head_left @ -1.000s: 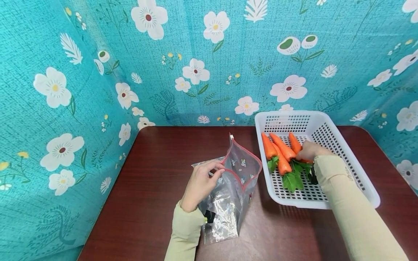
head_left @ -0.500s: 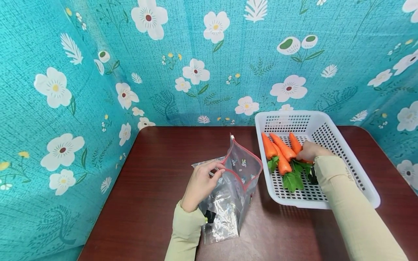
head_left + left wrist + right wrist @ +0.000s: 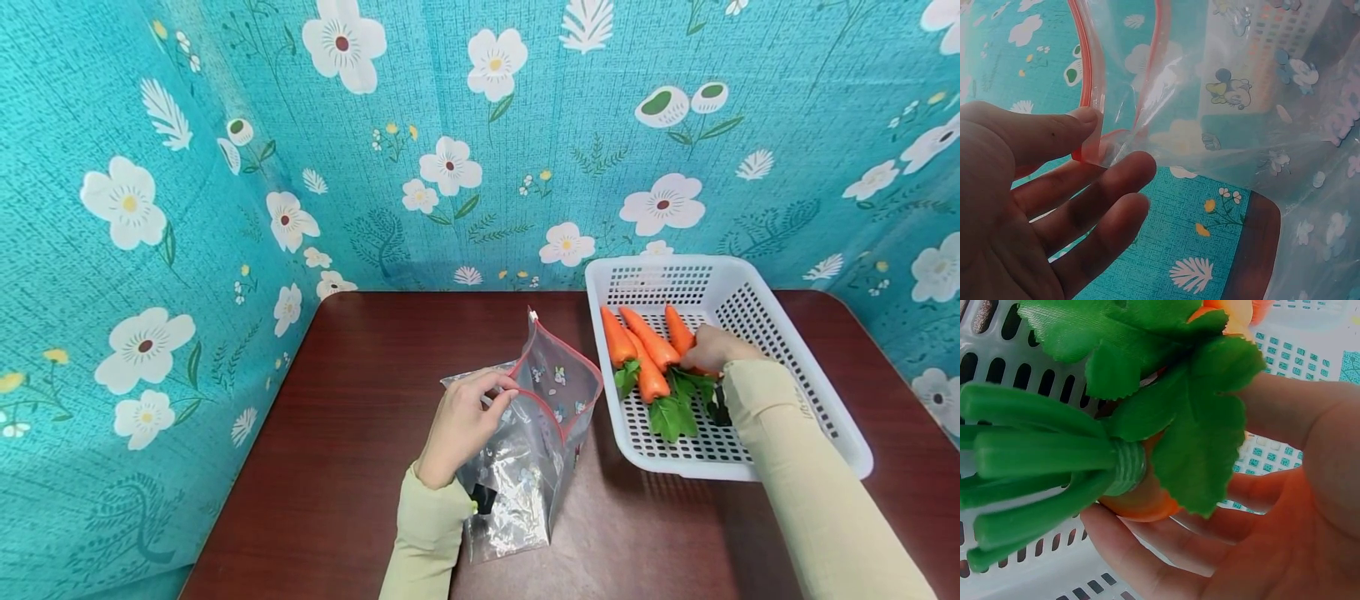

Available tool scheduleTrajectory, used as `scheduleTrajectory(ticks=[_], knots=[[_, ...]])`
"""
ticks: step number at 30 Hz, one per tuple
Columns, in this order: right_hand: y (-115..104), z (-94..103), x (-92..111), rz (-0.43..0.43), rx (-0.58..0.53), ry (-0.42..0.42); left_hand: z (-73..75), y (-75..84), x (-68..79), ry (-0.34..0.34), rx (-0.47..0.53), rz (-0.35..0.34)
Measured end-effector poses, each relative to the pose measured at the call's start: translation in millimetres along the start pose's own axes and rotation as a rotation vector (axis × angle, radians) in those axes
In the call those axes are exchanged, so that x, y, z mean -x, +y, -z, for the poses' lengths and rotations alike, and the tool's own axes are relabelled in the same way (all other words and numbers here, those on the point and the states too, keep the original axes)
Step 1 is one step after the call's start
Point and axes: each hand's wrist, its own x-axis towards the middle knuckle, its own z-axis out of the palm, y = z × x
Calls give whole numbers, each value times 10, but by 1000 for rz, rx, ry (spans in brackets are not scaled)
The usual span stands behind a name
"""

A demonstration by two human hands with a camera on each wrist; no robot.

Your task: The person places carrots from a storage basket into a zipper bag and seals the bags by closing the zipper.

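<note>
From here I see the left hand pinch the clear, red-edged plastic bag by its mouth; the right hand curls round a tapered orange carrot in the white perforated plastic basket; broad green leaves hide how firmly; I'd grip the carrot's body, bag mouth wide.

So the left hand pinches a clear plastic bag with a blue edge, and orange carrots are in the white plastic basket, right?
Nearly: the clear plastic bag has a red edge, not blue, as the left wrist view shows. The left hand does pinch it, and orange carrots are in the white plastic basket.
</note>
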Motion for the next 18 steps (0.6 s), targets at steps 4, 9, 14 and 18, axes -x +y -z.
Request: scheduleTrajectory(ticks=[4,9,14,18], knots=[[-4,7,22,1,-4,-6,-2,-3,1,2,0,-6],[-11,15,45,-4,0,13,-3,-2,-4,4,-1,-8],[-8,32,79,-17,-16,16,5,8,-2,9,-2,-8],[-6,40,99,-22,-26,23,8,11,5,16,0,-12]])
